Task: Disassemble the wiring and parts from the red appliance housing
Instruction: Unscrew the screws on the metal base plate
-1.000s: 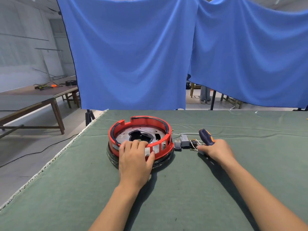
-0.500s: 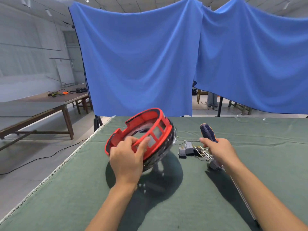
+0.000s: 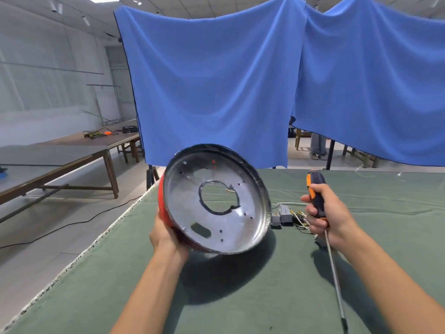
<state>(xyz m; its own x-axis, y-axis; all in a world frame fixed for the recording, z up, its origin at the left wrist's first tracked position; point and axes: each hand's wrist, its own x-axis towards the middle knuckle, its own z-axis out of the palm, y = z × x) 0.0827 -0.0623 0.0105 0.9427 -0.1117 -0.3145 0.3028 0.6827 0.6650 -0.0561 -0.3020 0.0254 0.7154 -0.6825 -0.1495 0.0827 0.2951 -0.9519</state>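
My left hand (image 3: pixel 166 233) grips the red appliance housing (image 3: pixel 214 201) by its lower left rim and holds it tilted up above the table. Its shiny metal base plate faces me, with a large round hole in the middle and several small holes. My right hand (image 3: pixel 330 213) grips the black and orange handle of a long screwdriver (image 3: pixel 317 196); the shaft points down toward me. Behind the housing on the cloth lie grey connector blocks (image 3: pixel 280 214) with loose white and yellow wiring (image 3: pixel 299 218).
The work table is covered with green cloth (image 3: pixel 240 297); its left edge runs diagonally at the left. Blue curtains (image 3: pixel 216 80) hang behind it. A long wooden table (image 3: pixel 60 150) with tools stands at the far left, and a black cable lies on the floor.
My left hand lifted the housing off the cloth and turned it over, so the metal underside now faces me. My right hand raised the screwdriver upright off the table.
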